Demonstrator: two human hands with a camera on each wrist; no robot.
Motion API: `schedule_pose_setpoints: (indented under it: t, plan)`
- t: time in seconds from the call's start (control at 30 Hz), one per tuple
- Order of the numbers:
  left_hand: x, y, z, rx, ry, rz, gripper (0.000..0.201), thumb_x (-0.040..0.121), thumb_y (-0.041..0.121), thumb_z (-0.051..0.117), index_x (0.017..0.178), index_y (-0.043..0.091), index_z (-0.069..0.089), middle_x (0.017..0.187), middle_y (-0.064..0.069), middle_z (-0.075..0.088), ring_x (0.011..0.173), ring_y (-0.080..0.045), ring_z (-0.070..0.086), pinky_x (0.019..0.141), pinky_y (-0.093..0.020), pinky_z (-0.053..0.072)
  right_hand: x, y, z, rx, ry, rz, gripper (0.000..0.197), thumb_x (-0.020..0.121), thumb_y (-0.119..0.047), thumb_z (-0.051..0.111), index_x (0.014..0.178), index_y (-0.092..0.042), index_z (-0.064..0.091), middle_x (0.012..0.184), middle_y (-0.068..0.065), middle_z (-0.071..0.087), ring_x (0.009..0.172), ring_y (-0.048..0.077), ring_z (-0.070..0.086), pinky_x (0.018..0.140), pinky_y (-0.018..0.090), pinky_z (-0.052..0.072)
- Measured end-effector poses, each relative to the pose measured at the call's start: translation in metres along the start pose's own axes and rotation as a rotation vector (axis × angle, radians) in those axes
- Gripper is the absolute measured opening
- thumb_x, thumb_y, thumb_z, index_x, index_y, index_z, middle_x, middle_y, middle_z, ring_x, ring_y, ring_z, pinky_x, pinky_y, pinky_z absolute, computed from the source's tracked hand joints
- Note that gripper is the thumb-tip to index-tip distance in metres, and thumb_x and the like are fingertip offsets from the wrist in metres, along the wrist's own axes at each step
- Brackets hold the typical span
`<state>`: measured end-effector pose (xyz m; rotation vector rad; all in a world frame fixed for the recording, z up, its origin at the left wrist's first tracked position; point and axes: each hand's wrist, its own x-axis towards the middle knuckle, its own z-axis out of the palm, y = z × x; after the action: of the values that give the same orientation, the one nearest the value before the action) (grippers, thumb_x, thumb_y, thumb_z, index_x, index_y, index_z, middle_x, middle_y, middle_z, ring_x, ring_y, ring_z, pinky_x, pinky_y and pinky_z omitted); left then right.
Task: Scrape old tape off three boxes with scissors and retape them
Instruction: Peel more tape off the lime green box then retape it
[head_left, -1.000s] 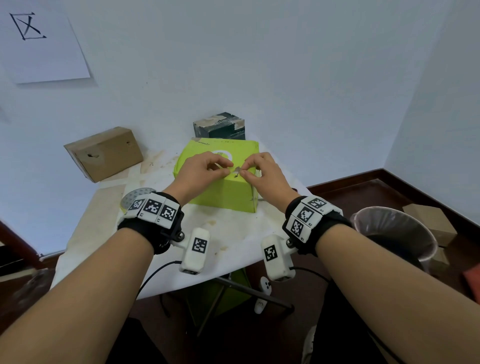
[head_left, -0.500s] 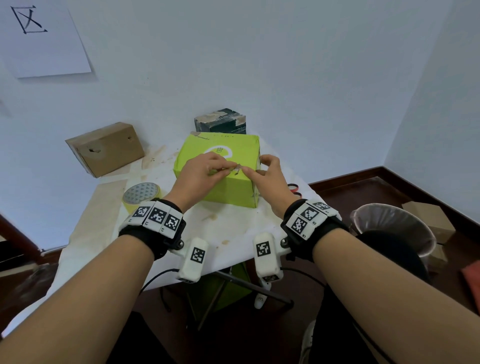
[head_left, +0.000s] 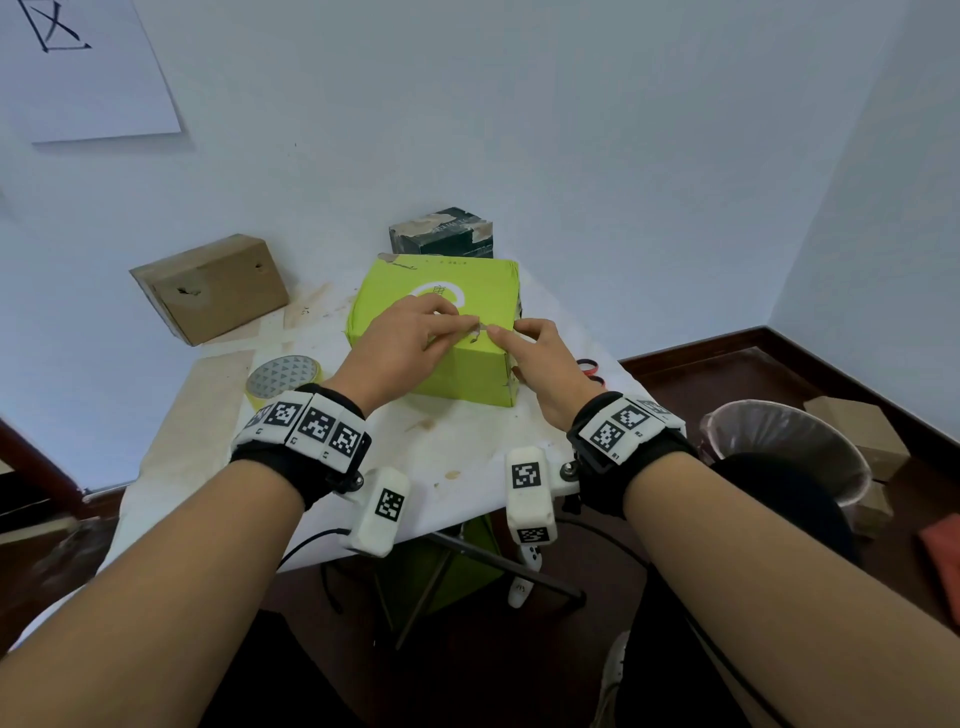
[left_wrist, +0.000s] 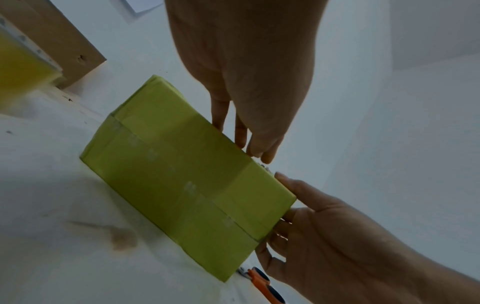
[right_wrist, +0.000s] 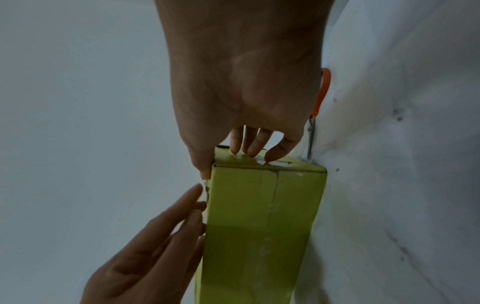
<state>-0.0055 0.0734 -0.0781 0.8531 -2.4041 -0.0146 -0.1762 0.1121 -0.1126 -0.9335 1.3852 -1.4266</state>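
Lime-green cardboard box (head_left: 457, 332) sits mid-table on the white paper-covered table (head_left: 457, 447), its near face showing a clear tape band with a seam in both wrist views. At the box's top front edge a small scrap of old tape (head_left: 480, 332) sticks up – both hands meet on it. Left hand (head_left: 395, 345) lies over the box top, fingers curled, thumb and forefinger pinching the scrap. Right hand (head_left: 540, 364) pinches the same scrap from the right with thumb and forefinger; its other fingers wrap round the box's right front corner and touch the side face, seen in the right wrist view.

Orange-handled scissors (left_wrist: 265, 286) lie flat on the table just right of the box, behind the right hand, blades toward the box – untouched. Yellow tape roll with a grey patterned face (head_left: 283, 376) lies flat near the table's left front, just beside the left wrist. Brown cardboard box with holes in its side (head_left: 213, 288) stands at the table's back-left corner, well apart from the green one. Dark taped box (head_left: 441, 234) stands behind the green box against the white wall (head_left: 571, 156); whether they touch cannot be told.

Open table shows in front of the green box up to the near edge. The right table edge lies close past the scissors. Bin lined with a clear bag (head_left: 779, 447) stands on the floor to the right. A white paper sheet with a black mark (head_left: 83, 67) hangs on the wall, upper left.
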Motion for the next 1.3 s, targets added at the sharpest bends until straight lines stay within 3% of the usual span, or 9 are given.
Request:
schedule_pose_setpoints:
  t: [0.27,0.4,0.47,0.6,0.73,0.87,1.3]
  plan:
    - [-0.001,0.000,0.005,0.061,-0.029,0.051,0.034,0.091,0.012,0.049,0.118,0.019,0.069,0.106,-0.007,0.062,0.082,-0.026,0.049,0.077,-0.033,0.037,0.004,0.004,-0.001,-0.019,-0.012,-0.010,0.050,0.085,-0.037,0.068,0.123,-0.017,0.042,0.134,0.004,0.045,0.117,0.016,0.051,0.082,0.025,0.041]
    - [0.000,0.003,0.003,0.058,-0.015,0.050,0.035,0.092,0.006,0.052,0.122,0.017,0.067,0.107,-0.008,0.062,0.084,-0.017,0.041,0.079,-0.027,0.034,0.004,0.005,-0.002,-0.031,-0.012,-0.018,0.053,0.084,-0.039,0.068,0.125,-0.017,0.042,0.134,0.002,0.045,0.118,0.016,0.051,0.085,0.027,0.041]
    - [-0.001,0.004,0.001,0.055,-0.006,0.069,0.037,0.092,0.007,0.050,0.123,0.017,0.066,0.105,-0.009,0.063,0.083,-0.018,0.043,0.077,-0.024,0.029,0.005,0.005,-0.002,-0.028,-0.017,-0.016,0.053,0.085,-0.039,0.068,0.126,-0.017,0.042,0.134,0.001,0.045,0.117,0.015,0.051,0.086,0.027,0.041]
    - [-0.002,0.005,0.002,0.077,-0.046,0.060,0.039,0.090,0.008,0.046,0.122,0.018,0.066,0.107,-0.010,0.062,0.085,-0.030,0.050,0.078,-0.030,0.034,0.005,0.005,-0.003,-0.013,-0.019,-0.011,0.056,0.084,-0.039,0.068,0.128,-0.016,0.042,0.135,0.001,0.045,0.119,0.016,0.051,0.089,0.028,0.041]
    - [0.001,0.005,-0.001,-0.002,-0.022,0.013,0.039,0.094,0.002,0.051,0.129,0.018,0.061,0.110,-0.008,0.062,0.095,-0.024,0.054,0.077,-0.023,0.034,0.004,0.003,-0.003,-0.018,-0.023,-0.007,0.058,0.085,-0.039,0.068,0.131,-0.015,0.042,0.135,0.000,0.044,0.120,0.015,0.049,0.091,0.029,0.041]
    - [-0.005,-0.002,-0.003,-0.017,-0.014,0.011,0.037,0.094,0.004,0.049,0.121,0.020,0.067,0.109,-0.003,0.066,0.098,-0.024,0.057,0.081,-0.031,0.043,0.004,0.003,-0.003,0.009,-0.027,0.010,0.058,0.085,-0.038,0.068,0.132,-0.015,0.041,0.136,0.000,0.047,0.122,0.016,0.048,0.091,0.028,0.040]
    - [-0.007,-0.005,0.003,0.049,-0.031,0.013,0.040,0.092,0.000,0.051,0.122,0.023,0.067,0.113,-0.002,0.063,0.094,-0.027,0.053,0.083,-0.028,0.034,0.006,0.004,-0.003,0.003,-0.022,-0.006,0.059,0.085,-0.040,0.067,0.132,-0.015,0.043,0.136,0.000,0.048,0.124,0.017,0.048,0.096,0.031,0.041]
